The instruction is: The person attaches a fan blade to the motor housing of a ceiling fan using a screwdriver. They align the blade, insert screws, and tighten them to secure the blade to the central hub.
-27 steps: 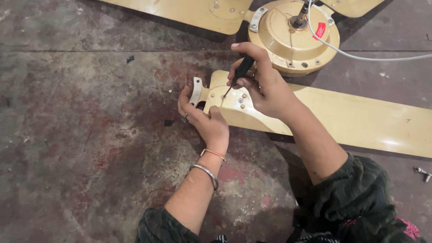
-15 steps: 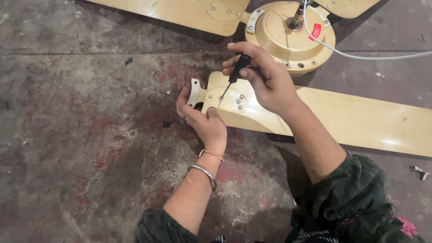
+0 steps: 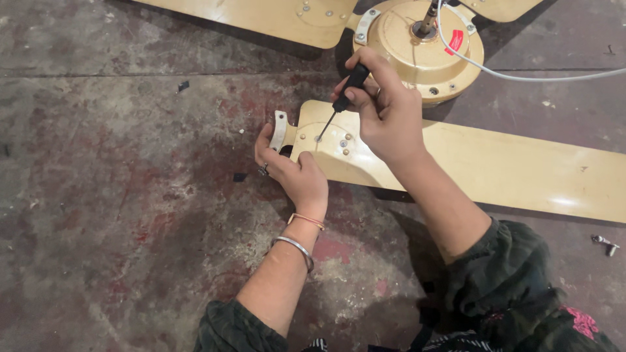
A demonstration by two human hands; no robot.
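Screwdriver with black handle is being gripped by the right hand, fingers clenching around the handle, thin shaft slanting down-left, tip sitting on a screw at the root end of the loose fan blade. Blade is cream-yellow, lying flat on the floor, running from frame centre out to the right edge. Small screw heads are showing just beside the tip. Left hand is resting against the blade root, fingers curling around the pale metal bracket at its end, grasping it; ring on one finger, two thin bangles on the wrist.

Fan motor housing, round, same cream colour, is sitting just behind the right hand, touching or nearly touching the blade's far edge, can't tell which. Small red label, slanted oblong, is sticking on top of the housing, right of the centre shaft. White cable is looping from the shaft off to the right. Second blade is still attached, stretching to the upper left. Loose metal screw is lying on the floor at far right, well apart from the hands. Floor is worn concrete with reddish stains. Dark green sleeves at bottom.
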